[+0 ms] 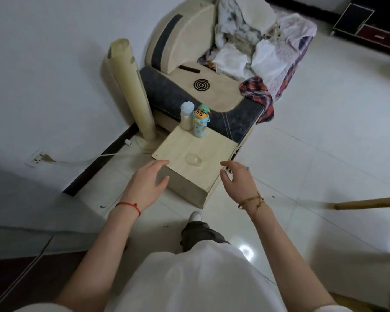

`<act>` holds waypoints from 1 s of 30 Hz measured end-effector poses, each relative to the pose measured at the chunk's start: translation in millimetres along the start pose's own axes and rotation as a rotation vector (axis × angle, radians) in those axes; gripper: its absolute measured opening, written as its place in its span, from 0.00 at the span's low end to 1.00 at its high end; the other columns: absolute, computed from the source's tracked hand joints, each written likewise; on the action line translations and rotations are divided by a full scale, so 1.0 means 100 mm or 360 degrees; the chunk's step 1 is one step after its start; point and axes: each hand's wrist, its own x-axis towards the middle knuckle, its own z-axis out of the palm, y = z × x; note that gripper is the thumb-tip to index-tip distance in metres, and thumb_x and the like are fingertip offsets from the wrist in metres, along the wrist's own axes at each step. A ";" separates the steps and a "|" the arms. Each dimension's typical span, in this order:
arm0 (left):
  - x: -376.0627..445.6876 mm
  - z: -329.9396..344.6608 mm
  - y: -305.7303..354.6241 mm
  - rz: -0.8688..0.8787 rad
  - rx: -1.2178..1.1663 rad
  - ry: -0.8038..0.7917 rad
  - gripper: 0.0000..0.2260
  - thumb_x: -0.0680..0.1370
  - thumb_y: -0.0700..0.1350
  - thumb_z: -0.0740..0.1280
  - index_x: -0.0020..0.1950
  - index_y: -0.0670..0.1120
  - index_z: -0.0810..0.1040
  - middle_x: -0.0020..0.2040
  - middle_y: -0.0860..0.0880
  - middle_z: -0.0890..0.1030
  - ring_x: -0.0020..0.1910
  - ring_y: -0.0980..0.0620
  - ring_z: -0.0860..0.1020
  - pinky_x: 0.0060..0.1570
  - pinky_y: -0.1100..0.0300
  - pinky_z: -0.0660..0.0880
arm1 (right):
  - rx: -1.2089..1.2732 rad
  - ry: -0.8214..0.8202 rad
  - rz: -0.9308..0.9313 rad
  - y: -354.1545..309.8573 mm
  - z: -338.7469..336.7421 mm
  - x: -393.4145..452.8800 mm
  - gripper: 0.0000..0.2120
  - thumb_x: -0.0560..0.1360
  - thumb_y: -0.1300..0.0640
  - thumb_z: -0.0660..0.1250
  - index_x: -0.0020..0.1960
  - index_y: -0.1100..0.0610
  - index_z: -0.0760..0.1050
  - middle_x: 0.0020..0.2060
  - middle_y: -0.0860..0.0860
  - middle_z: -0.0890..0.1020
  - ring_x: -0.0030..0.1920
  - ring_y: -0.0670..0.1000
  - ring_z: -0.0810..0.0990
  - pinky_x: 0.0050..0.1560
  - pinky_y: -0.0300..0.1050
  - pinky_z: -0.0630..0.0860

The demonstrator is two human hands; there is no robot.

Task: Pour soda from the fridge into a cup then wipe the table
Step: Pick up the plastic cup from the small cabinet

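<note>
Cup [193, 159] sits empty near the bench [214, 146] front edge, 12 o'clock of both hands. Left hand [149, 179] and right hand [235, 179] fingers spread, holding nothing. No soda in view; next move is likely fetching it from the fridge.

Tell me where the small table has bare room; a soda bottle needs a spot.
Free: the middle of the table, between the clear cup near the front edge and the two bottles at the back. The back corner is crowded.
</note>
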 end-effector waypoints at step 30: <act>2.64 1.40 -1.09 -0.0170 -0.0105 -0.0556 0.31 0.75 0.38 0.71 0.76 0.46 0.64 0.69 0.45 0.72 0.63 0.45 0.73 0.63 0.52 0.72 | 0.0399 -0.0133 0.0973 1.00 1.06 2.09 0.18 0.79 0.66 0.53 0.62 0.61 0.77 0.58 0.58 0.81 0.60 0.58 0.78 0.61 0.44 0.72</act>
